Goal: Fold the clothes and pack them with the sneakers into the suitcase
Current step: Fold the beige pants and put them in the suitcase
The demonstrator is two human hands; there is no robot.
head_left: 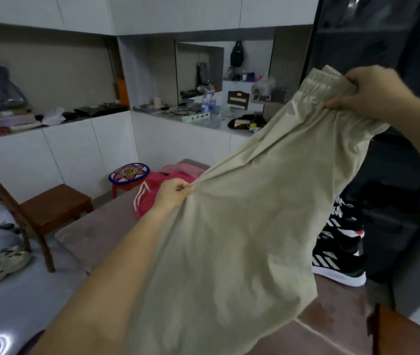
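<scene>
Garment: the beige thin-fabric garment with an elastic waistband [242,226] is held up in the air above the reddish-brown table [96,234]. It hangs slanted, with the waistband at 2 o'clock of the view and the loose end at 6 o'clock.
Right hand: the right hand [372,90], at 2 o'clock, has its fingers curled around the gathered waistband and grips it.
Left hand: the left hand [173,196], near the centre, pinches the left edge of the fabric between thumb and fingers.
Sneakers: the black sneakers with white stripes and white soles [339,252] stand on the table at 4 o'clock, partly hidden behind the garment.
Other clothes: a red garment with white stripes [154,187] lies on the table at 9 o'clock from the left hand, just beside it. A pink cloth [186,169] lies just behind it.
Around: a brown wooden chair [55,208] stands at 9 o'clock of the view. A round stool with a flower-pattern cushion [129,172] is at 11 o'clock from the red garment.
</scene>
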